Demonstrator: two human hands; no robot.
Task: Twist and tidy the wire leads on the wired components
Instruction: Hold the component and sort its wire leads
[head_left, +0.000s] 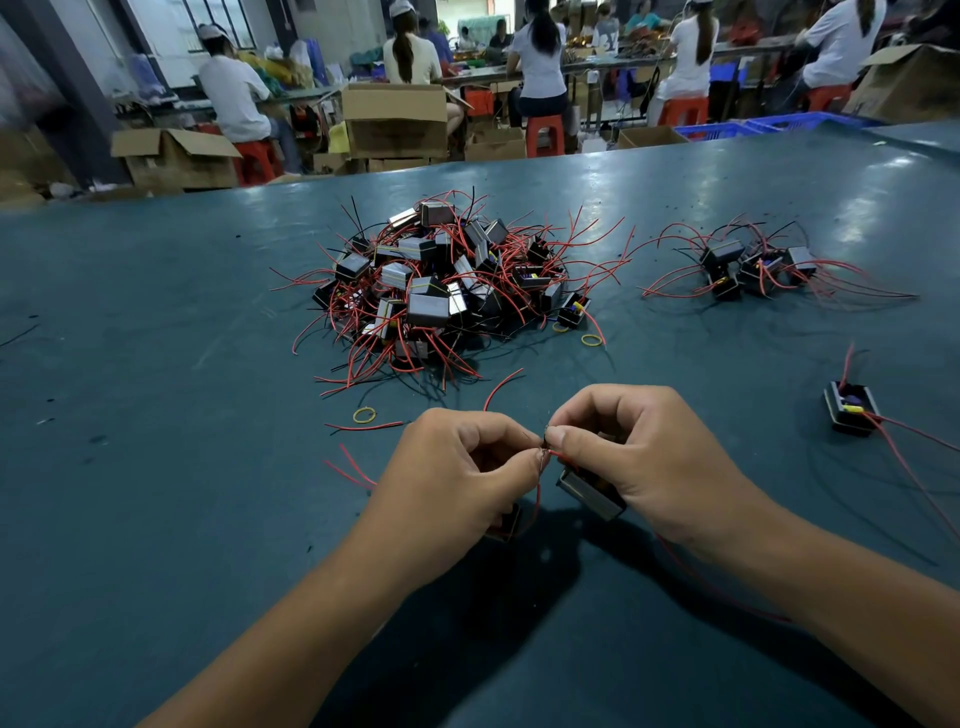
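Red wire leads (543, 456) meet between the two hands, where the left hand (457, 467) and the right hand (639, 457) each pinch the bare ends with curled fingers; the strands there are too fine to make out. One wired component (589, 492) hangs half hidden under the right palm, another (506, 522) is mostly covered by the left hand. Beyond lie a large pile (436, 286), a smaller cluster (748, 265) and a lone unit (852, 408) on the teal table (156, 415). Seated workers (234, 98) and cardboard boxes (395, 119) fill the room behind.

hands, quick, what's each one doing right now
Left hand: fingers pinch the red wire lead.
Right hand: pinches the same lead end; a component sits under its palm.
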